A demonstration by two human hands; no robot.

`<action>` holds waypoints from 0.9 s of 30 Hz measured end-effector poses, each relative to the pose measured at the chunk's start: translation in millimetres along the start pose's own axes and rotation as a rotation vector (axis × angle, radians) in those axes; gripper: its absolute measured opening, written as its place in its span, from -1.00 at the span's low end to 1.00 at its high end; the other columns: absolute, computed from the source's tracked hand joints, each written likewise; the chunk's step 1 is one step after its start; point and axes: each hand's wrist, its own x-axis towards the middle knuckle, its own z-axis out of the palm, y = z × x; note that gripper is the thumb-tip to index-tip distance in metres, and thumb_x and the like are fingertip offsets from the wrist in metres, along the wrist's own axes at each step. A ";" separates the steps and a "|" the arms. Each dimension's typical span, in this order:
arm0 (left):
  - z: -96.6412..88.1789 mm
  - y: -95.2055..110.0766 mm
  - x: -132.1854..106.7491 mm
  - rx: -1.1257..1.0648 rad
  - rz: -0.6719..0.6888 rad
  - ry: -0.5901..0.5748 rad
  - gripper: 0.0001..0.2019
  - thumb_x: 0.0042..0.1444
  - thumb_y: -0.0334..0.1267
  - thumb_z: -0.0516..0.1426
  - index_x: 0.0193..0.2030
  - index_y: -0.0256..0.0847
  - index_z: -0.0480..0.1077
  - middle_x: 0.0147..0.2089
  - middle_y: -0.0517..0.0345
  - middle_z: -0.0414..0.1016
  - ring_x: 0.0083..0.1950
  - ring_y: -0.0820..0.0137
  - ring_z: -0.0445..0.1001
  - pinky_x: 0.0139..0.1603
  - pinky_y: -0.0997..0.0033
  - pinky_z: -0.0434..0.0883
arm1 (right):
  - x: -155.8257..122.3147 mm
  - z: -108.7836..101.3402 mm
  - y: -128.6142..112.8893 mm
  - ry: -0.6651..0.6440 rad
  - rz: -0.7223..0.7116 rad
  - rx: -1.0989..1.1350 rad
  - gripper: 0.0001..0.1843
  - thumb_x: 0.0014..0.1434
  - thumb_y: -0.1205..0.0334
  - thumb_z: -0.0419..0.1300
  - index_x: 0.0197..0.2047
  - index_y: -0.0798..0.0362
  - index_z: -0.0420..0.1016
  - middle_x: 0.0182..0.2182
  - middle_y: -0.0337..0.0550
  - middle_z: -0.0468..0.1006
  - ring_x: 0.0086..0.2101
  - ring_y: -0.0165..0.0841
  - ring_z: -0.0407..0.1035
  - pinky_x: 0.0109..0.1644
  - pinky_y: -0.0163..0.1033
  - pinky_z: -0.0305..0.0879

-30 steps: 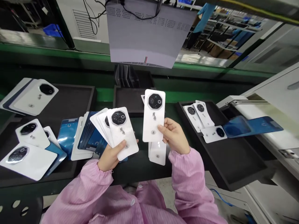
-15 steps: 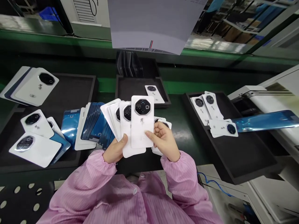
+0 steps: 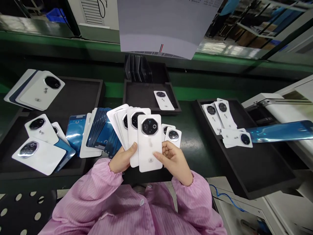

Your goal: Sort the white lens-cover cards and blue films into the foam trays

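Observation:
My left hand (image 3: 124,158) is closed on a fan of white phone back panels (image 3: 133,155), its thumb pressed on the front one. Each panel has a dark eight-sided camera area near its top. Between the thumb and fingers of my right hand (image 3: 176,161) is a single white phone back panel (image 3: 149,148), held upright and overlapping the right edge of the fan. Behind my right hand, more white panels (image 3: 173,137) lie on the dark bench. Left of the fan lie a row of blue film-covered panels (image 3: 100,130) and some white ones.
A black tray (image 3: 83,86) at left carries white and blue panels. One white panel (image 3: 164,100) lies in the middle tray (image 3: 137,98), with dark sheets (image 3: 138,68) standing behind. The right tray (image 3: 259,169) holds white panels; a blue strip (image 3: 281,131) crosses its edge.
My right hand has moved down towards me with its panel, which now sits lower against the fan. The white panels behind that hand show more. The whole view has shifted slightly.

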 end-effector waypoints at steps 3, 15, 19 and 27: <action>-0.5 0.6 -0.1 0.022 0.023 0.033 -0.38 -0.08 0.01 0.23 0.14 -0.14 0.31 -0.05 -0.02 0.54 0.03 0.07 0.45 0.02 0.14 0.42 | -15.4 1.2 4.8 -0.114 0.019 -0.049 -0.77 0.07 0.09 0.22 -0.40 0.04 0.29 -0.62 -0.38 0.21 -0.61 -0.53 0.08 -0.56 -0.37 0.03; -5.2 1.3 -1.2 0.122 0.057 0.014 -0.51 -0.10 -0.04 0.27 -0.04 -0.24 0.45 -0.14 -0.06 0.57 -0.16 0.10 0.53 -0.24 0.26 0.47 | -30.1 8.2 12.4 -0.234 0.073 0.002 -0.76 0.12 0.03 0.16 -0.37 0.04 0.34 -0.59 -0.31 0.32 -0.57 -0.47 0.21 -0.53 -0.36 0.16; -2.0 6.1 -1.5 0.158 0.056 0.026 -0.59 -0.11 -0.17 0.29 -0.08 -0.25 0.46 -0.25 0.02 0.58 -0.25 0.19 0.53 -0.33 0.34 0.46 | -29.7 8.6 13.0 -0.232 0.095 0.068 -0.75 0.08 0.05 0.20 -0.39 0.05 0.33 -0.61 -0.34 0.31 -0.61 -0.50 0.22 -0.57 -0.38 0.17; 4.4 9.5 1.6 0.075 -0.026 0.050 -0.64 -0.11 -0.24 0.28 -0.14 -0.31 0.46 -0.34 0.02 0.59 -0.40 0.22 0.54 -0.46 0.36 0.48 | -12.7 -2.9 -4.9 -0.215 0.131 0.201 -0.77 0.13 0.08 0.15 -0.39 0.08 0.31 -0.60 -0.36 0.40 -0.70 -0.58 0.26 -0.65 -0.47 0.13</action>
